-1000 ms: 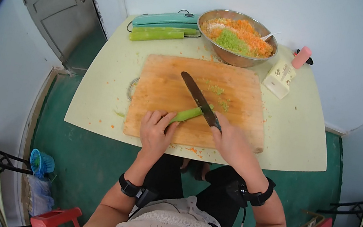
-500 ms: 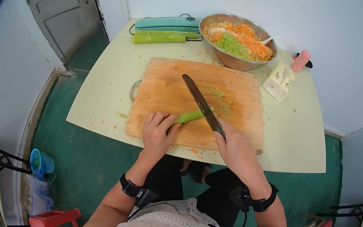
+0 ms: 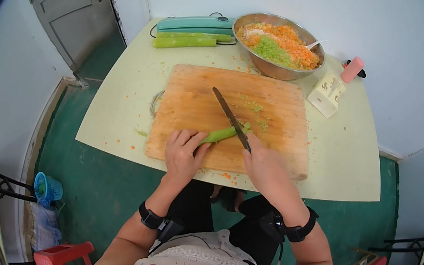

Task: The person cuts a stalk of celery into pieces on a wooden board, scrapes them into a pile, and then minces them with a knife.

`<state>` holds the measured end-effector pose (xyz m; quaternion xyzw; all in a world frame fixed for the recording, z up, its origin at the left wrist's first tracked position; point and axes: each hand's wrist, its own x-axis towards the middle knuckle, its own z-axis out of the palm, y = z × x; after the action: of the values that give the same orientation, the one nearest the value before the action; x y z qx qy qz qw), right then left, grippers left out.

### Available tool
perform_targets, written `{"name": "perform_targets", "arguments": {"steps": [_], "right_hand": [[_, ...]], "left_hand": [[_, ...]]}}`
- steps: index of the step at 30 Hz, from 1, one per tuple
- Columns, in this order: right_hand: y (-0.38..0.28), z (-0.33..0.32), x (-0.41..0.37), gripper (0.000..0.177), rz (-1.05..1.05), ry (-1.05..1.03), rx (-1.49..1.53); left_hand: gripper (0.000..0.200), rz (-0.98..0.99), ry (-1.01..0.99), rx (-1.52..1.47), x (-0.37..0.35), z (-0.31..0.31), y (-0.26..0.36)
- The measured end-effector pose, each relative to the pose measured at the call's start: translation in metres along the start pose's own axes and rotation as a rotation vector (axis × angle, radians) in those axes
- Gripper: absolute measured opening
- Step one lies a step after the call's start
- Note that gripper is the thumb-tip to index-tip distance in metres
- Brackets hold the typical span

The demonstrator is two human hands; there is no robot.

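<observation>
On the wooden cutting board (image 3: 195,96) lies a pale green, peeled vegetable stem (image 3: 218,135). My left hand (image 3: 183,152) is closed around its near left end, fingers curled over the top. My right hand (image 3: 267,166) grips the handle of a long dark-bladed kitchen knife (image 3: 226,110). The blade slants up and left across the stem near its far right end, with its tip pointing away from me. Small chopped green bits (image 3: 254,106) are scattered on the board beyond the blade.
A steel bowl (image 3: 274,71) of chopped orange and green vegetables stands at the back, a white spoon in it. Green stems (image 3: 186,43) lie beside a teal appliance (image 3: 198,25). A tissue pack (image 3: 326,95) and pink cylinder (image 3: 352,70) are at the right.
My right hand and the knife have shifted slightly left; the blade has turned and now shows more edge-on. The left hand keeps its hold on the stem.
</observation>
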<state>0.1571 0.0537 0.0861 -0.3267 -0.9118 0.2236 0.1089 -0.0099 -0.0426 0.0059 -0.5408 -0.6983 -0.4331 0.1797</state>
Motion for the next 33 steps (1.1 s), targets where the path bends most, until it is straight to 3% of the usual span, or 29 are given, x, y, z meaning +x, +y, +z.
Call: {"name": "perform_targets", "arguments": {"steps": [13,33], "right_hand": [[0.001,-0.008,-0.009,0.029,0.007,0.077,0.058],[0.002,-0.004,0.002,0.022,0.000,-0.028,0.061]], "left_hand": [[0.025,-0.009,0.008,-0.009,-0.002,0.001,-0.001],[0.025,0.000,0.003,0.001,0.000,0.000,-0.001]]}}
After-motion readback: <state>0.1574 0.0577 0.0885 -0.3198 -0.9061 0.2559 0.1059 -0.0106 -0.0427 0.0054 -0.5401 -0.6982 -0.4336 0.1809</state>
